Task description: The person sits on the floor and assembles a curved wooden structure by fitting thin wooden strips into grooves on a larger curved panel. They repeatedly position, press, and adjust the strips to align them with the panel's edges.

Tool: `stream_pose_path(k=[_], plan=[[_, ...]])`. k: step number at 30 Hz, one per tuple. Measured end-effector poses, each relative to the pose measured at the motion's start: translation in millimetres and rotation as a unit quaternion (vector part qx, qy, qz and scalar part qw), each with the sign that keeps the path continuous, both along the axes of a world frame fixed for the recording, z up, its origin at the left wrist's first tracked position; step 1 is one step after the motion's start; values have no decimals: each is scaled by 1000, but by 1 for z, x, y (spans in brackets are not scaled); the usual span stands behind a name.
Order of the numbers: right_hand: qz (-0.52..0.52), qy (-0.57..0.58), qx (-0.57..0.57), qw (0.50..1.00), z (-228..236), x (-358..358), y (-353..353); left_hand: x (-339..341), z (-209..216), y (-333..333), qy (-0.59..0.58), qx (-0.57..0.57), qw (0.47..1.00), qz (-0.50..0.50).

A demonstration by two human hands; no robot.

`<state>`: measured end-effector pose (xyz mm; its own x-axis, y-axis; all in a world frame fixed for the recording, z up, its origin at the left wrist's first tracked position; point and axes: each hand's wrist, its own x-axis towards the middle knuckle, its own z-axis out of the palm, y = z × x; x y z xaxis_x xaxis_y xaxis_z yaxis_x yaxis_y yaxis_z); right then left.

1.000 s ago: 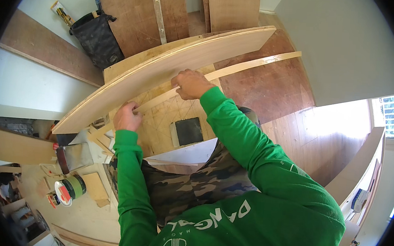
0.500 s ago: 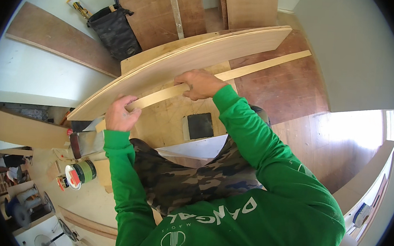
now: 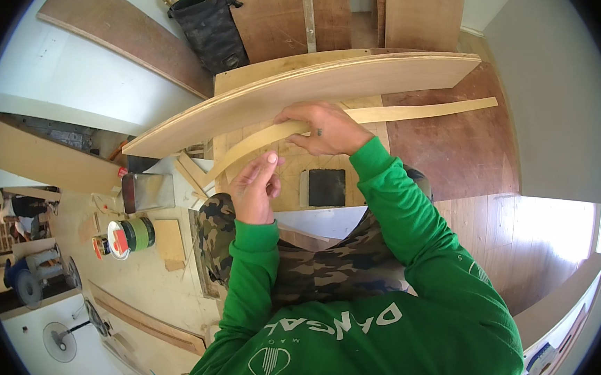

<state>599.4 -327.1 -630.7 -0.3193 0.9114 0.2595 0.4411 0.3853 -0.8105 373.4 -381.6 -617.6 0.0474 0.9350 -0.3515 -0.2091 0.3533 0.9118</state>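
A long, thin, pale wood strip [image 3: 424, 117] bends in a shallow curve in front of the plywood board. My right hand [image 3: 329, 128] is wrapped around it near its middle, thumb below and fingers over the top. The strip's left end droops past my left hand [image 3: 253, 186], which is raised beside it and apart from it. The left fingers are curled in toward the thumb; whatever they may pinch is too small to make out. Just beyond both hands a long plywood board [image 3: 385, 75] stands on its edge, its layered rim facing up.
Between my knees a dark square pad [image 3: 326, 188] lies on the wooden work surface [image 3: 282, 199]. A black tool bag [image 3: 210, 31] hangs at the far left. On the left floor are a metal can [image 3: 150, 192], a green-banded tub [image 3: 140, 233] and a standing fan [image 3: 60, 341].
My left hand has let go of the strip's left end and moved right, toward my body. The strip's freed end now sags. My right hand still grips the strip; the view has shifted.
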Motion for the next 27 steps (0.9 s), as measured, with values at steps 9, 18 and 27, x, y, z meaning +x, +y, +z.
stream_pose_path(k=[9, 18, 27], plan=[[-3, 17, 66, 998, -3, -5, 1, 0, -20, 15, -95, -59, 993, 42], [-4, 25, 54, 998, -3, -6, 0, 0, -31, 15, -150, -46, 986, 60], [0, 29, 59, 998, -2, -7, 0, -5, -41, 16, -177, -36, 983, 40]])
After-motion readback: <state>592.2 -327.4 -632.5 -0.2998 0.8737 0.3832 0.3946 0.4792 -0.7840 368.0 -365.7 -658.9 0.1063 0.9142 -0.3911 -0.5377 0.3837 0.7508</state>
